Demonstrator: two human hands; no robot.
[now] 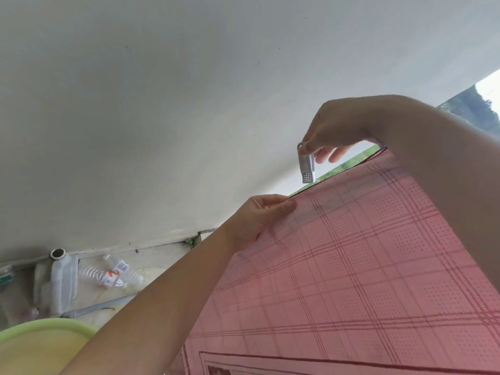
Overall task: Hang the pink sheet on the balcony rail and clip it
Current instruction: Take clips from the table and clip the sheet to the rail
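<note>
A plain white wall (162,104) fills most of the tilted view. At its foot lies a strip of pale balcony floor (159,266), and a sliver of greenery (347,163) shows beyond the wall's edge. On the floor stands a white plastic jug (61,280) with an open mouth; what it holds cannot be seen. Just beside it lie clear plastic bottles (113,274) with red-and-white labels, and a grey pipe (100,307) lies near them. The rim of a light green basin (54,324) cuts into the bottom left corner.

The pink sheet (351,266), checked with darker lines, hangs down from a straight top edge. A thin dark line along that edge may be the rail, though the cloth hides it. The left grip (259,215), a bare hand, pinches the sheet's top edge between thumb and fingers. The right grip (338,128) holds a pale clothes peg (307,166) by its upper end, just above that edge and not touching the cloth.
</note>
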